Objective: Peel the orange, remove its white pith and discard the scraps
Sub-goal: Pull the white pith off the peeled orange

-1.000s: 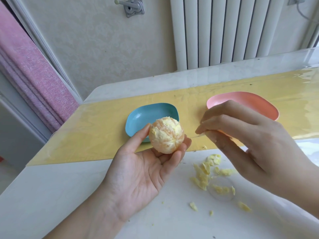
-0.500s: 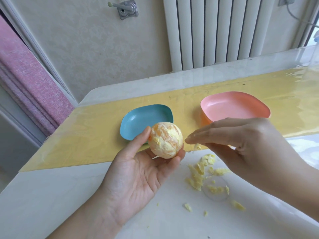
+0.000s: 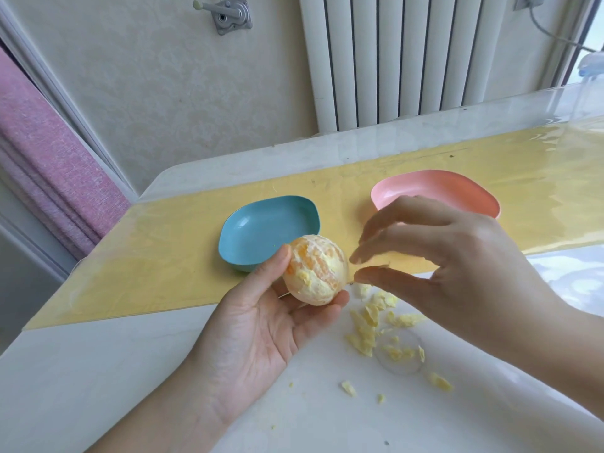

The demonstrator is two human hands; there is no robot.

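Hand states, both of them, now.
Left hand: holding the orange.
Right hand: open, fingers spread beside the orange.

Place: a room in a home, at a table set close to the wall.
Heating: a white ribbed panel radiator (image 3: 408, 60) stands against the cream textured wall (image 3: 163, 93).
Drapery: a pink woven curtain (image 3: 49, 174) hangs at the left.
Table: a white glossy tabletop (image 3: 98, 371) with a yellow runner (image 3: 163, 256) under a clear plastic sheet.
Tableware: a small blue plastic dish (image 3: 261, 223) and a small pink plastic dish (image 3: 441, 188) sit on the runner.
Food traces: pale yellow pith scraps (image 3: 366, 325) lie loose on the tabletop.
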